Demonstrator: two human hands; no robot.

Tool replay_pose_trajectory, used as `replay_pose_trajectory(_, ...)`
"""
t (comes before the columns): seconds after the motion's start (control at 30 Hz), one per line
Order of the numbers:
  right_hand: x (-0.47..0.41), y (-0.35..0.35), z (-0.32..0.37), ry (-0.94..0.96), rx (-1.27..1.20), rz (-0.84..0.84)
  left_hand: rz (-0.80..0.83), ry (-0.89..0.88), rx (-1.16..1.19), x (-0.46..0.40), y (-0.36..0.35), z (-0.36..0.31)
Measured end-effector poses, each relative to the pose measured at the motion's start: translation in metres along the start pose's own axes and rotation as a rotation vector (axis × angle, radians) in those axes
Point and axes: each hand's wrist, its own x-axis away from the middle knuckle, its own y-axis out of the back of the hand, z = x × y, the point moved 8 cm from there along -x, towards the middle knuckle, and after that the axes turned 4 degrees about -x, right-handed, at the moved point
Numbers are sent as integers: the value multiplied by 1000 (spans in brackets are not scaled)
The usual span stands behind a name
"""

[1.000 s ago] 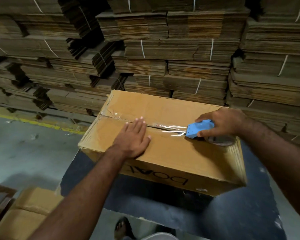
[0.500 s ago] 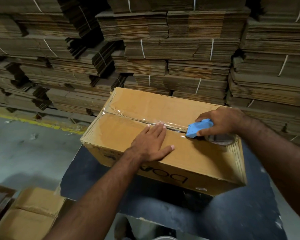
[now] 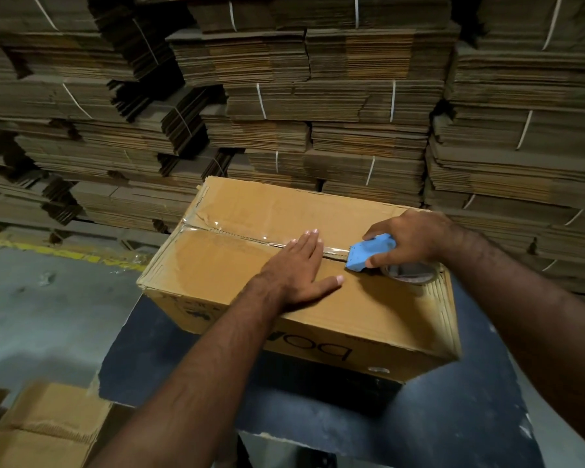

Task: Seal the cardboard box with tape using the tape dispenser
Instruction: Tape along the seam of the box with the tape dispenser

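Observation:
A brown cardboard box (image 3: pixel 223 275) stands on a dark table, its top flaps closed. Clear tape (image 3: pixel 237 233) runs along the centre seam from the left edge towards the right. My left hand (image 3: pixel 298 268) lies flat, fingers spread, on the top of the box over the taped seam. My right hand (image 3: pixel 409 238) grips a blue tape dispenser (image 3: pixel 368 253) pressed onto the seam near the box's right end. The tape roll (image 3: pixel 409 273) shows under that hand.
The dark table (image 3: pixel 453 417) has a ragged left edge. Tall bundles of flattened cardboard (image 3: pixel 318 96) fill the whole background right behind the box. Another box (image 3: pixel 41 430) sits low at the left on the grey floor (image 3: pixel 48 315).
My left hand has slid rightwards along the seam towards the dispenser. The dispenser has stayed near the right end of the box, moving only slightly.

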Motion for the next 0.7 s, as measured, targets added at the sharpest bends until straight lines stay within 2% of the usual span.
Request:
replay_pose_trajectory(0.13,-2,-2,0,-11,7,19,7,-11,-24,-14,-2,-10)
replay_pose_trajectory(0.33,-1,0,1,8,-8,10,30,-180,-25,14,-11,-21)
replay_pose_trajectory(0.5,2,-2,-1,-2,-4,2,-14,-79,-20,-15,-3,-26)
replay_pose_trajectory(0.7,3,-1,4,-1,5,11,-19,-107,-30,-6,-12,-22)
